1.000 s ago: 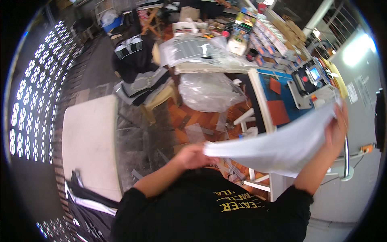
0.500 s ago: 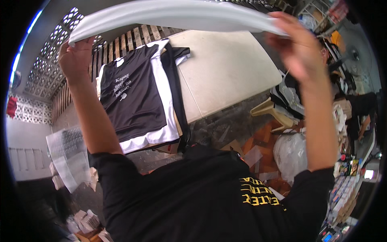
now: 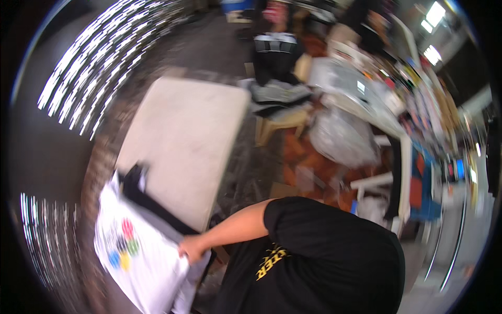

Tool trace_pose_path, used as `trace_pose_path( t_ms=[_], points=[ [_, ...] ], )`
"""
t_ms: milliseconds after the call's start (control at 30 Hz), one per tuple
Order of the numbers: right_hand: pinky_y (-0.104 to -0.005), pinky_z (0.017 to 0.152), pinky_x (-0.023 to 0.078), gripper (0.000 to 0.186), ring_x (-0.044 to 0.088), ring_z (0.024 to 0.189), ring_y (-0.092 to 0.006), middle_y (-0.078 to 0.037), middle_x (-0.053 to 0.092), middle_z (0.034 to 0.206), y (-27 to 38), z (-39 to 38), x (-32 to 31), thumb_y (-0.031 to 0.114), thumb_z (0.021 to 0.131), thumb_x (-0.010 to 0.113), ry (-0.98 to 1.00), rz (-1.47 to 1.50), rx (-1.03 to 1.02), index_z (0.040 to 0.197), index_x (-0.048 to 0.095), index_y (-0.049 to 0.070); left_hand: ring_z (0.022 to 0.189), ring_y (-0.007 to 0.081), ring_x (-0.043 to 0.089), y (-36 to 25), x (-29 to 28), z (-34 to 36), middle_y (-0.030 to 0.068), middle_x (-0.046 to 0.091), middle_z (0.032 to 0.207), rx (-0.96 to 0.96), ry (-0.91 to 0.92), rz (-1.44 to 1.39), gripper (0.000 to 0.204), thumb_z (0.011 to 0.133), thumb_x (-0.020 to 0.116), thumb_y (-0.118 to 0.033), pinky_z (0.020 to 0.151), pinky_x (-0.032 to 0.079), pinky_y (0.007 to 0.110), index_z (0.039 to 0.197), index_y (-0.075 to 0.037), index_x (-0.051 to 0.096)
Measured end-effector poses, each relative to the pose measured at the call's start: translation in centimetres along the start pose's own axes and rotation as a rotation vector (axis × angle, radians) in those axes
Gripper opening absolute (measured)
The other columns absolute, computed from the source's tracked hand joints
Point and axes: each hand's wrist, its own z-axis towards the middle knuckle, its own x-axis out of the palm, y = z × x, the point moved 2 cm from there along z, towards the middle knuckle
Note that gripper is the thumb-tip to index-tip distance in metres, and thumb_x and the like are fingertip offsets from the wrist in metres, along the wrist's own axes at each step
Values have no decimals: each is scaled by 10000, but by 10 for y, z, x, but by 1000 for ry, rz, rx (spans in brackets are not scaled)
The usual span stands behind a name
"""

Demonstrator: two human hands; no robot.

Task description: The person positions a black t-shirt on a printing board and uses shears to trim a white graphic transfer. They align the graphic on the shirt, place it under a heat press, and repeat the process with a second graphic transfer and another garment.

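Note:
My right hand [image 3: 192, 248] reaches leftward across my body, its fingers closed on the near edge of a white T-shirt [image 3: 141, 267] printed with colourful round shapes. The shirt lies spread at the near end of a pale table [image 3: 178, 131], over black and grey garments [image 3: 149, 199] whose edges show along its far and right sides. My left hand is out of view. The picture is smeared by motion.
A plastic chair [image 3: 280, 128] heaped with garments stands beyond the table. A translucent bag [image 3: 342, 138] lies on orange flooring. A cluttered worktable [image 3: 345, 78] and a blue-topped bench [image 3: 423, 183] run along the right. A person in dark clothing [image 3: 361, 23] is at the back right.
The white cloth that both my hands held raised is now down over the garment stack, with coloured print showing. My left hand has left view. The view has swung round.

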Motion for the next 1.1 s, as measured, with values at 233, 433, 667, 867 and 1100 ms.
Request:
trace_pose_path(
  t_ms=[233, 433, 667, 867, 1100],
  points=[
    [-484, 716, 526, 286, 673, 811, -373, -183, 698, 838, -82, -229, -133, 306, 714, 642, -493, -185, 505, 835, 731, 62, 941, 243, 610, 237, 201, -72, 114, 649, 1064, -617, 563, 775, 354, 881, 530, -209, 847, 494, 443, 1191, -64, 620],
    [-406, 794, 544, 300, 698, 904, -317, -144, 724, 984, -35, -502, -183, 280, 846, 674, -1291, -65, 941, 1041, 700, 53, 808, 191, 651, 328, 338, -160, 76, 682, 951, -628, 1075, 1254, 317, 846, 592, -180, 756, 535, 411, 1150, -113, 654],
    [-344, 736, 542, 218, 702, 830, -233, -135, 716, 906, 115, -707, -151, 174, 877, 686, -2019, -243, 855, 1018, 678, 8, 769, 205, 675, 373, 472, -242, 92, 700, 880, -315, 1172, 1415, 264, 860, 590, -183, 719, 546, 397, 1092, -99, 682],
    [-401, 811, 505, 111, 645, 889, -311, -113, 691, 928, 239, -842, -122, 42, 818, 677, -2125, -1236, 1194, 929, 673, 37, 809, 264, 682, 465, 534, -379, 146, 703, 858, -2, 1386, 1490, 265, 906, 541, -209, 732, 531, 402, 1037, -41, 699],
    [-433, 873, 459, 325, 611, 1019, -334, -121, 673, 1025, 266, -922, -134, 159, 800, 700, -1959, -1536, 1962, 1107, 631, 78, 795, 220, 664, 580, 624, -372, 154, 697, 836, 122, 1757, 1470, 289, 920, 565, -240, 709, 504, 376, 981, -4, 721]
  ],
)
